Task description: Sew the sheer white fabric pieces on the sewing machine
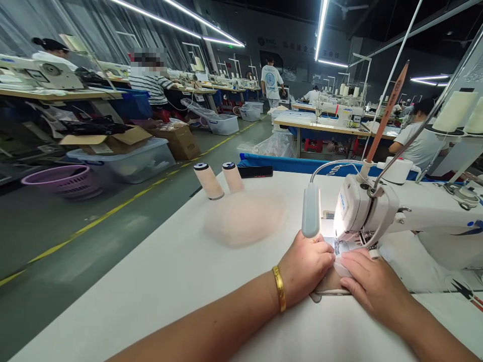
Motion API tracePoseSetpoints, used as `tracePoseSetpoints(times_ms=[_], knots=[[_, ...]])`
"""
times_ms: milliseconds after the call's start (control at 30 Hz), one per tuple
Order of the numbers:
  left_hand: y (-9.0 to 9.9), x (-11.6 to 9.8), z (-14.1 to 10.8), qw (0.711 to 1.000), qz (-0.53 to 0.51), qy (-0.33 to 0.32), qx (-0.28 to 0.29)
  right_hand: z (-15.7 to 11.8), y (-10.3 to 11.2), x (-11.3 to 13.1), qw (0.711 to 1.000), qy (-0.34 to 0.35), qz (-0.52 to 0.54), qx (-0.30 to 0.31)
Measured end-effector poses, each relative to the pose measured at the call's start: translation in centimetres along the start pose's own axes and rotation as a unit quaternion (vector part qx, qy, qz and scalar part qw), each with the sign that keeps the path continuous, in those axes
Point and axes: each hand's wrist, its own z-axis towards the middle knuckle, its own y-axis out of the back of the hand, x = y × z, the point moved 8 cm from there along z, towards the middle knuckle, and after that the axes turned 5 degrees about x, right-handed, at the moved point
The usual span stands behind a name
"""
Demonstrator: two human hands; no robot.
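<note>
A white sewing machine [362,211] stands at the right of the white table, its lamp lighting the needle area. Under its presser foot lies a small pale piece of fabric [342,268]. My left hand [309,261], with a gold bangle at the wrist, has its fingers curled down on the fabric's left side, close to the needle. From the right, my right hand [373,281] grips the same piece between fingers and thumb. The fingertips of both hands are partly hidden. A grey lamp head [311,210] hangs just above my left hand.
Two pale thread cones [209,181] and a black phone-like object [255,172] stand at the table's far edge, behind a blurred pale pink heap [245,218]. Thread snips [468,294] lie at right. Co-workers sit at other machines; one person [271,80] stands in the aisle.
</note>
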Motion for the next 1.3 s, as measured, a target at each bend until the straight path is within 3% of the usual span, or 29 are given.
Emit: tracePoseSetpoints(times_ms=[233,367,533,700,900,1100,1300], knots=[[-0.3,0.7,0.1,0.999,-0.035,0.027,0.018,-0.1,-0.5,-0.8,1.000,-0.015,-0.007,0.004],[-0.6,2.1,0.3,0.991,-0.085,0.090,0.044,-0.3,-0.3,-0.7,1.000,-0.008,0.001,-0.005],[-0.7,2.5,0.8,0.988,-0.025,0.124,0.091,-0.5,0.5,-0.1,1.000,0.000,0.006,-0.029],[0.9,0.6,0.2,0.993,0.065,0.079,0.067,-1.0,1.3,0.6,0.997,0.031,0.009,-0.076],[0.3,-2.0,-1.1,0.996,-0.012,0.010,0.082,-1.0,1.0,1.4,0.995,0.059,0.019,-0.072],[-0.1,-1.5,-1.2,0.997,-0.032,0.023,0.061,-0.3,0.1,1.1,0.999,0.029,0.018,0.010],[0.0,-1.9,-1.3,0.998,-0.051,-0.005,0.047,-0.8,0.7,1.3,0.998,0.057,0.003,-0.040]])
